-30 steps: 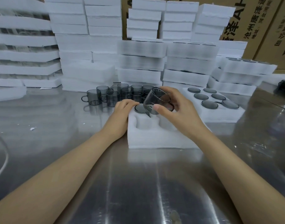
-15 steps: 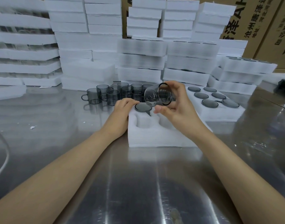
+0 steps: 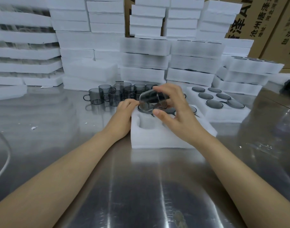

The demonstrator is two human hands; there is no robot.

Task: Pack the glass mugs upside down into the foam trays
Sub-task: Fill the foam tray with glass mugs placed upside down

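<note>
A white foam tray (image 3: pixel 150 139) lies in front of me on the steel table. My right hand (image 3: pixel 175 116) grips a smoky grey glass mug (image 3: pixel 149 101), tilted on its side above the tray's far row. My left hand (image 3: pixel 124 116) rests on the tray's far left corner, its fingertips touching an upturned mug (image 3: pixel 141 108) seated there. An empty pocket (image 3: pixel 146 123) shows near the tray's left side. Several loose grey mugs (image 3: pixel 108 96) stand upright behind the tray.
A second foam tray (image 3: pixel 223 112) to the right holds several upturned mugs. Stacks of white foam trays (image 3: pixel 145 60) fill the back of the table, with cardboard boxes (image 3: pixel 264 27) behind them. A white cable (image 3: pixel 4 162) curves at the left edge.
My right hand has turned the mug over from mouth toward me to lying sideways, keeping it above the tray's far row. My left hand has stayed on the tray corner.
</note>
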